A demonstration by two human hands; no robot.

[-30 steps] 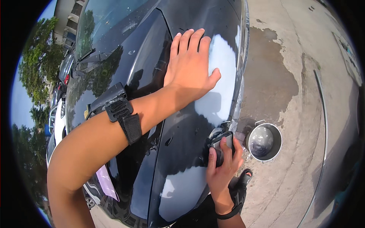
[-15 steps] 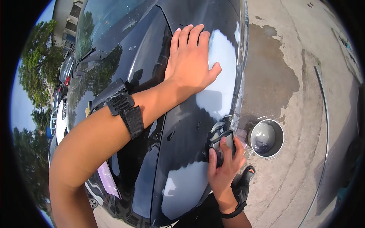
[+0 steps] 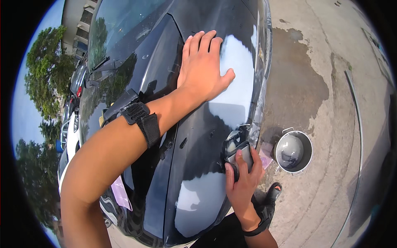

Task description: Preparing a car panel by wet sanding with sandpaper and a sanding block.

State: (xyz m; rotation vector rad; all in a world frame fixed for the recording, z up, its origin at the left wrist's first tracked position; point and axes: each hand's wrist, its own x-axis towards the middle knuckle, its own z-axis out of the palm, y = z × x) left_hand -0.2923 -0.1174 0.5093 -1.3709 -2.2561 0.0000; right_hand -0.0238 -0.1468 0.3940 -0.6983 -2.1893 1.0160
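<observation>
My left hand (image 3: pixel 202 68) lies flat on the dark car's body panel (image 3: pixel 196 155), fingers spread, thumb over a pale patch (image 3: pixel 237 66). Nothing is in it. A black strap with a buckle (image 3: pixel 142 118) circles the left forearm. Lower down, my right hand (image 3: pixel 243 184) grips a grey-and-black sanding block (image 3: pixel 245 156) against the panel's right side. The block's underside is hidden. Wet, shiny streaks show just above the block. A second pale patch (image 3: pixel 198 206) lies below and left of it. A dark band circles the right wrist.
A metal pot (image 3: pixel 307 159) with cloudy liquid stands on the concrete at right, beside a pinkish sheet (image 3: pixel 266 153). Wet ground (image 3: pixel 293 78) spreads above it. A long thin strip (image 3: pixel 359 128) lies farther right. Parked cars and trees are at far left.
The whole view has shifted slightly. My right hand and the block sit a little higher in the picture. My left hand remains flat on the panel.
</observation>
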